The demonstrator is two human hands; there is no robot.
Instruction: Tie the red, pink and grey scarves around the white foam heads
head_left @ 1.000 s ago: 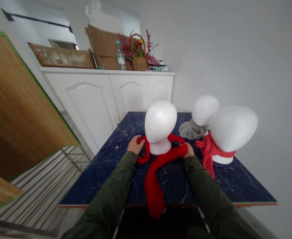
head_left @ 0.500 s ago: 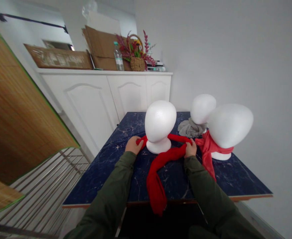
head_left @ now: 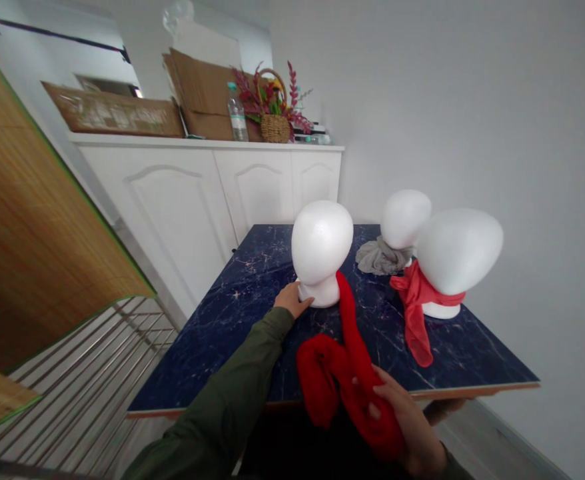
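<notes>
- At the near edge of the dark blue marbled desk (head_left: 252,293), the right hand (head_left: 402,420) is clenched around a bunched red scarf (head_left: 345,373), with the fingers wrapped over the cloth from the right side.
- The scarf's gathered bulk sits in and just left of that grip, hanging over the desk's front edge; one band of it runs up and away across the desk to the base of the nearest white foam head (head_left: 321,243), where it touches the neck on the right side.
- The left hand (head_left: 292,300) lies flat and released, fingertips against the left side of that foam head's base, holding no cloth. Its green sleeve (head_left: 232,393) reaches in from the lower left.
- The scarf is therefore stretched between the foam head ahead and the right grip, well apart from the left hand.
- To the right stands a larger foam head (head_left: 460,250) with a lighter red scarf (head_left: 415,310) tied at its neck, one end trailing down on the desk.
- Behind it is a smaller foam head (head_left: 405,217) with a grey scarf (head_left: 380,257) bunched at its base.
- Beyond the desk a white cabinet (head_left: 197,193) carries cardboard boxes (head_left: 202,93), a water bottle (head_left: 236,113) and a basket of flowers (head_left: 275,110).
</notes>
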